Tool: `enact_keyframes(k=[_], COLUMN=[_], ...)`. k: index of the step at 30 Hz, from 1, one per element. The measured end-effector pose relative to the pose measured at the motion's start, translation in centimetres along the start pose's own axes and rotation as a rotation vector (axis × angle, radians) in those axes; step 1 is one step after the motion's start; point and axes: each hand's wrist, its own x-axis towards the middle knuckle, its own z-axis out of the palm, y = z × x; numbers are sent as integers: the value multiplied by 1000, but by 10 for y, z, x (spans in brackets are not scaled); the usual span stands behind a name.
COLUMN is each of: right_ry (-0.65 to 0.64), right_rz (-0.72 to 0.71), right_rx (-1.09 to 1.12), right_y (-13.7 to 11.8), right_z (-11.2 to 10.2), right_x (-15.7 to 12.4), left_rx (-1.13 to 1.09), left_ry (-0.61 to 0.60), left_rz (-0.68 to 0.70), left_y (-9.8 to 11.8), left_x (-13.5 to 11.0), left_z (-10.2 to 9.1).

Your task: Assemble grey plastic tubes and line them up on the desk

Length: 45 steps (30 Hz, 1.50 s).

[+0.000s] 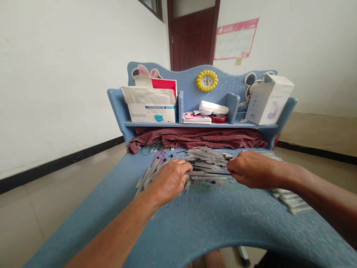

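Observation:
My left hand [174,176] is closed in a pinch at the left part of a loose pile of slim, translucent grey pen barrels [208,154]. Whatever sits between its fingertips is too small to make out. More barrels [150,173] lie slantwise beside and partly under this hand, with a few small black pieces [164,159] near them. At the pile's right side, my right hand [248,169] is closed, its fingertips around the end of a thin dark rod that looks like a pen refill [220,173]. The rod points left toward my left hand.
Right of my right forearm, pen barrels [292,201] lie in rows on the blue desk [223,219]. Behind the pile is a bunched red checked cloth [200,138]. The shelf above holds a mask box [152,112], a red tin [218,118] and a white box [269,100].

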Motion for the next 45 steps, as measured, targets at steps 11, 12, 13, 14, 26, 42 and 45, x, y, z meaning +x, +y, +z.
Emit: enact_keyframes(k=[11, 12, 13, 14, 26, 42, 45], right_ry=[482, 526, 532, 501, 116, 535, 568], right_rz=[-158, -169, -158, -125, 89, 37, 10], right_rx=[-82, -48, -12, 25, 191, 923, 869], right_y=[-35, -37, -38, -39, -34, -13, -14], right_z=[-8, -7, -5, -2, 64, 33, 30], right_x=[8, 8, 8, 8, 41, 26, 23], left_rx=[-348, -412, -477, -537, -679, -495, -456], left_ry=[57, 77, 97, 117, 123, 23, 10], left_rz=[-66, -103, -139, -170, -231, -157, -170], left_y=[8, 9, 9, 9, 10, 11, 12], left_x=[1, 2, 2, 3, 2, 0, 0], left_z=[-3, -4, -4, -5, -4, -2, -3])
